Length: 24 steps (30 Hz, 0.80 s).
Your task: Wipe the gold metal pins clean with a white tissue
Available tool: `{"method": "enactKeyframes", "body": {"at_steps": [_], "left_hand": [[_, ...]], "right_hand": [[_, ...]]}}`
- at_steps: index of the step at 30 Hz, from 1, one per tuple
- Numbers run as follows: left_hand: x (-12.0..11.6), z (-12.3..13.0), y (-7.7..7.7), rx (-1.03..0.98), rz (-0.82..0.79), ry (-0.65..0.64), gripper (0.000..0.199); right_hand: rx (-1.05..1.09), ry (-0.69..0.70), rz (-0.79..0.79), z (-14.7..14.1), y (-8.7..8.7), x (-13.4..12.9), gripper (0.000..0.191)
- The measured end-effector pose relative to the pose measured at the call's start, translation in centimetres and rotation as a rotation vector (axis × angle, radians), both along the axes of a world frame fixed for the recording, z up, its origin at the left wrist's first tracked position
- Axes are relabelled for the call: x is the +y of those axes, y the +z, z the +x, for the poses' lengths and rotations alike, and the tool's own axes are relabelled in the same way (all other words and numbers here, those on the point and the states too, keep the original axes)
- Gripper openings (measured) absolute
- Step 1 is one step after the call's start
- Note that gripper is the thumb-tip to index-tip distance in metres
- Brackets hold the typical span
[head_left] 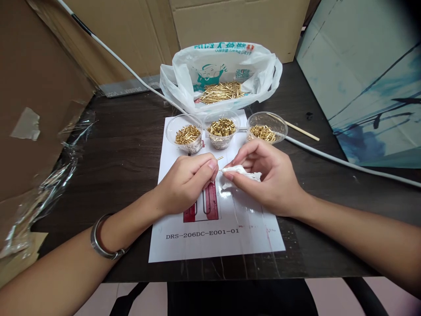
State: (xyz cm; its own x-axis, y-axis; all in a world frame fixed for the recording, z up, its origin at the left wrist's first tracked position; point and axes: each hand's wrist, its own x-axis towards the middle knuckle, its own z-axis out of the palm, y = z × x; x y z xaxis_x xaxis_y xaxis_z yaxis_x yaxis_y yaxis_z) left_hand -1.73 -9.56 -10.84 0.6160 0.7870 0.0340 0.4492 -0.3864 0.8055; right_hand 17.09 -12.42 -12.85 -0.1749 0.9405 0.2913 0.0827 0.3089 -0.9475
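Observation:
My left hand (189, 182) is closed, thumb over curled fingers, on a thin brass-coloured pin (220, 158) whose end sticks out to the right. Facing it, my right hand (266, 175) pinches a crumpled white tissue (239, 170) between thumb and fingers. A small thin metal tip (220, 170) shows between the two hands; which hand holds it I cannot tell. Beneath both hands lies a printed white sheet (207, 250) with a red picture. Just beyond them stand a left clear cup (169, 131), a middle clear cup (210, 138) and a right clear cup (282, 131), each with small brass-coloured parts.
Behind the cups, an opened white plastic bag (184, 83) holds many long brass-coloured pins (223, 92). A white cable (345, 162) crosses the dark table (115, 149). A wooden stick (302, 130) lies at right. Cardboard (240, 26) and a painted panel (371, 87) enclose the back and sides.

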Motion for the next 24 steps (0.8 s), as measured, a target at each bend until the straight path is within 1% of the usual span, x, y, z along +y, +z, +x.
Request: {"method": "enactKeyframes", "body": {"at_steps": [3, 6, 11, 15, 19, 21, 24], "left_hand": [[-0.06, -0.01, 0.04, 0.027, 0.09, -0.018, 0.036], [-0.03, 0.1, 0.14, 0.032, 0.134, -0.052, 0.033], [0.07, 0.21, -0.05, 0.069, 0.208, -0.034, 0.03], [0.08, 0.23, -0.2, 0.079, 0.219, -0.013, 0.029], [0.12, 0.24, -0.19, 0.077, 0.219, 0.007, 0.028], [0.13, 0.26, -0.2, 0.079, 0.218, 0.018, 0.029], [0.12, 0.3, -0.25, 0.082, 0.221, 0.023, 0.029]], "right_hand": [[-0.024, -0.017, 0.043, -0.09, 0.09, -0.15, 0.021], [-0.049, -0.015, 0.072, -0.12, 0.09, -0.19, 0.02], [-0.081, 0.002, 0.045, -0.05, -0.11, 0.01, 0.02], [-0.127, 0.009, -0.026, 0.0, -0.1, 0.14, 0.018], [-0.235, 0.065, -0.067, 0.11, 0.05, 0.12, 0.018], [-0.301, 0.076, -0.045, 0.16, 0.16, 0.09, 0.019], [-0.383, 0.085, 0.043, 0.13, 0.36, 0.1, 0.02]]}}
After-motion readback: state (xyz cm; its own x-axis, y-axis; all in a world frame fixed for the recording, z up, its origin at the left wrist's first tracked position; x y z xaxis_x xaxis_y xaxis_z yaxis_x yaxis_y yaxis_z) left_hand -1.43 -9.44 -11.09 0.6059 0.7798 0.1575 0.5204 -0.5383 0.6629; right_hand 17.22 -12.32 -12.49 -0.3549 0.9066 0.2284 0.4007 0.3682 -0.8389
